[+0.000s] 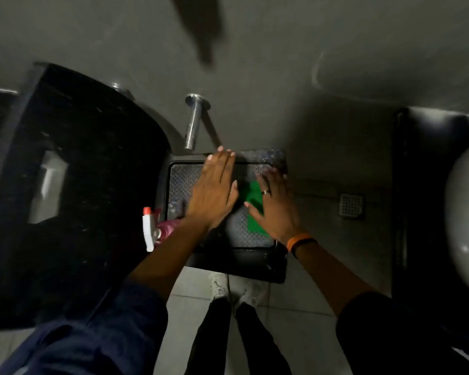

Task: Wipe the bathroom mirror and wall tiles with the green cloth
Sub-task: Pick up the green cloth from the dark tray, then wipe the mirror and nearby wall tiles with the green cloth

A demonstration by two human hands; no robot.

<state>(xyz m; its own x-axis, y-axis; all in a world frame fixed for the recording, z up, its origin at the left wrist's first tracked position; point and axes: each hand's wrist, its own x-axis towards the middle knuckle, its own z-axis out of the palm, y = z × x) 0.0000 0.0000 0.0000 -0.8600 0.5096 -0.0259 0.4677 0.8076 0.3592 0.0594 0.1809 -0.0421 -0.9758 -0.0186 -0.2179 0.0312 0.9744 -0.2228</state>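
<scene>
The green cloth (255, 209) lies on the patterned top of a dark rectangular basin or tray (228, 261) below the wall tap. My right hand (275, 209) lies flat over the cloth with fingers spread, a ring on one finger and an orange band at the wrist. Just left of the cloth, my left hand (214, 190) hovers over the tray, palm down and fingers straight, holding nothing. The grey wall tiles (309, 77) fill the upper half of the view. No mirror shows.
A chrome tap (194, 123) juts from the wall above the tray. A spray bottle (153, 228) with a white trigger and pink body stands at the tray's left edge. A black counter (73, 171) is at left, a floor drain (351, 205) and a white fixture (466, 220) at right.
</scene>
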